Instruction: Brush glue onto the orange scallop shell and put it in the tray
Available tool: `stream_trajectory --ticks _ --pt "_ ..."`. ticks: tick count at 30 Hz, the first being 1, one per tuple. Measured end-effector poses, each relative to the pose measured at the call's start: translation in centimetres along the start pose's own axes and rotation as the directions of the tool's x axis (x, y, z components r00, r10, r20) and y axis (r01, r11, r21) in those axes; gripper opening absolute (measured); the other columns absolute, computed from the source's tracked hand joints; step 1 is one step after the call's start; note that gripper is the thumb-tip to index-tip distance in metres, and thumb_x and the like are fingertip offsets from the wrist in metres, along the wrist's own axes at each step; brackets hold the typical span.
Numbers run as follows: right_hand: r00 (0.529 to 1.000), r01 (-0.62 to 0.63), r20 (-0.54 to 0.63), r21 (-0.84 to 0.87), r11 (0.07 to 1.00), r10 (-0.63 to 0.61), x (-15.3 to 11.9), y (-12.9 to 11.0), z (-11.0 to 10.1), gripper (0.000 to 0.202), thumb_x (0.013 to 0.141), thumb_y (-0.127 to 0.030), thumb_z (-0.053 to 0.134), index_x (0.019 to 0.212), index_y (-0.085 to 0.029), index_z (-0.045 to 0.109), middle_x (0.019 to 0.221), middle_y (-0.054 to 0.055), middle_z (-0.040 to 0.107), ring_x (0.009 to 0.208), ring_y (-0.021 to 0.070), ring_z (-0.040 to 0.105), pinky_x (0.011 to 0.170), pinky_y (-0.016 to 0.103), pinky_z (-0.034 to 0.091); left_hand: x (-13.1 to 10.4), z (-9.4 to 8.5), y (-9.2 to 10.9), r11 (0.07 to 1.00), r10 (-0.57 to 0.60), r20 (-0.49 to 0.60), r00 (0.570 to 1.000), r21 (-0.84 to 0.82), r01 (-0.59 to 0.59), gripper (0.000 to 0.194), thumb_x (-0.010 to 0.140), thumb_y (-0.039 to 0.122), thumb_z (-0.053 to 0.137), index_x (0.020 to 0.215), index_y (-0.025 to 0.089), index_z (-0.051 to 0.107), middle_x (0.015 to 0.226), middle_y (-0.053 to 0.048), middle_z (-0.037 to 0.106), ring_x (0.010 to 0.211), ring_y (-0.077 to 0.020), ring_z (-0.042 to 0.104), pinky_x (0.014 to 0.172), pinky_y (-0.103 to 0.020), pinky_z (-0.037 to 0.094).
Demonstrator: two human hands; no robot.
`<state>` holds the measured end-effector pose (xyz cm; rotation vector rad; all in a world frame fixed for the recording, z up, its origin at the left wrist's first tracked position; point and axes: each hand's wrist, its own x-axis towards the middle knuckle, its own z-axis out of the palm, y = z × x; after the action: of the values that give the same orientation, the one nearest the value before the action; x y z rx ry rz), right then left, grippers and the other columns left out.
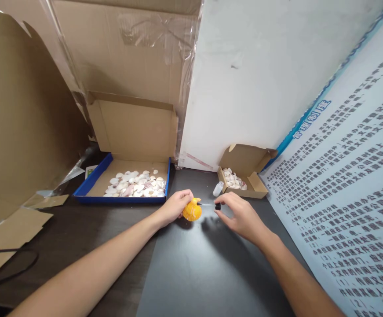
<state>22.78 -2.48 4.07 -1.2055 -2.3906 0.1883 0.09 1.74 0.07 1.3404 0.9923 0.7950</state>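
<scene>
My left hand (177,205) pinches an orange-yellow scallop shell (191,211) by its left edge, holding it over the dark grey table mat. From the right, my right hand (235,213) grips the black cap of a thin brush applicator (207,204) between thumb and fingers. The applicator's clear stem points left, and its dark tip meets the shell near the hinge; whether it presses on the surface I cannot tell. Just beyond my right hand is a small translucent bottle (218,189), tilted beside the small cardboard box.
At the back left, an open cardboard box with a blue rim (122,200) holds many pale shells (136,184). A smaller cardboard box (260,187) with shells stands back right. Cardboard panels (135,57) and a printed poster (349,176) border the table. A black cable (23,270) lies left.
</scene>
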Motion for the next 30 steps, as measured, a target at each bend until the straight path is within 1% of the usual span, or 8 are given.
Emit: stream_trajectory --ticks 6,7,11,16,19,21,26,30 --pt "0.980 -0.024 0.197 0.050 0.998 0.014 -0.8 -1.0 -0.6 0.012 0.087 -0.015 0.059 0.096 -0.023 0.057 0.093 0.003 0.065 0.085 0.0195 0.058 0.075 0.032 0.047 0.0 0.0 0.0 1.000 0.014 0.002 1.000 0.014 -0.014 0.022 0.081 0.038 0.047 0.069 0.020 0.044 0.053 0.006 0.044 0.038 -0.0061 0.033 0.034 -0.016 0.023" --pt "0.981 -0.045 0.193 0.054 0.998 0.034 -0.9 -1.1 -0.7 0.013 0.087 -0.016 0.059 0.097 -0.023 0.057 0.093 0.003 0.065 0.084 0.0188 0.059 0.074 0.031 0.047 0.0 0.0 0.0 1.000 0.015 0.006 1.000 0.013 -0.015 0.022 0.081 0.038 0.046 0.069 0.020 0.043 0.054 0.006 0.045 0.038 -0.0058 0.032 0.034 -0.016 0.023" --pt "0.995 -0.087 0.053 0.021 0.996 0.086 -0.5 -1.2 -0.8 0.014 0.087 -0.014 0.057 0.098 -0.022 0.056 0.096 0.004 0.064 0.086 0.0188 0.060 0.077 0.031 0.046 0.0 0.0 0.1 1.000 0.010 -0.003 1.000 0.028 -0.010 0.019 0.082 0.035 0.045 0.070 0.019 0.045 0.055 0.006 0.046 0.039 -0.0058 0.035 0.034 -0.015 0.025" --pt "0.979 -0.099 0.184 0.077 0.992 0.084 -0.3 -1.1 -0.7 0.014 0.084 -0.016 0.062 0.095 -0.024 0.058 0.089 0.000 0.064 0.080 0.0166 0.060 0.071 0.028 0.046 0.0 0.0 -0.1 1.000 -0.003 -0.009 1.000 0.008 0.003 0.020 0.084 0.034 0.045 0.070 0.020 0.044 0.052 0.007 0.044 0.037 -0.0059 0.036 0.032 -0.015 0.027" --pt "0.993 -0.115 0.045 0.090 0.989 0.112 -0.4 -0.8 -0.3 0.013 0.087 -0.017 0.058 0.099 -0.023 0.057 0.094 0.002 0.065 0.084 0.0180 0.060 0.072 0.029 0.047 0.1 0.1 -0.2 0.999 -0.026 0.003 1.000 -0.041 0.026 0.019 0.084 0.035 0.047 0.072 0.020 0.044 0.052 0.006 0.049 0.036 -0.0070 0.042 0.032 -0.016 0.032" --pt "0.996 -0.081 -0.027 0.066 0.995 0.083 -0.4 -0.6 0.0 0.014 0.087 -0.016 0.057 0.100 -0.022 0.057 0.097 0.004 0.065 0.088 0.0197 0.061 0.075 0.031 0.047 0.2 0.1 -0.3 0.996 -0.040 0.016 0.999 -0.075 0.041 0.019 0.084 0.035 0.048 0.073 0.020 0.044 0.052 0.005 0.052 0.036 -0.0075 0.045 0.033 -0.016 0.034" --pt "0.997 -0.004 0.074 0.106 0.994 -0.004 -0.8 -0.4 0.7 0.014 0.085 -0.014 0.059 0.096 -0.023 0.058 0.091 0.002 0.065 0.082 0.0177 0.060 0.073 0.030 0.047 0.3 0.0 -0.5 0.994 -0.046 0.026 0.999 -0.095 0.048 0.021 0.083 0.036 0.051 0.073 0.020 0.045 0.049 0.005 0.054 0.034 -0.0075 0.048 0.032 -0.015 0.035" --pt "0.988 -0.003 -0.155 0.122 0.992 0.023 -0.6 -0.4 1.6 0.016 0.087 -0.017 0.058 0.102 -0.021 0.057 0.094 0.004 0.065 0.084 0.0185 0.059 0.074 0.030 0.047 0.4 -0.1 -0.4 0.990 -0.050 0.070 0.996 -0.125 0.059 0.020 0.081 0.036 0.054 0.072 0.020 0.045 0.051 0.003 0.059 0.036 -0.0097 0.055 0.032 -0.015 0.037"
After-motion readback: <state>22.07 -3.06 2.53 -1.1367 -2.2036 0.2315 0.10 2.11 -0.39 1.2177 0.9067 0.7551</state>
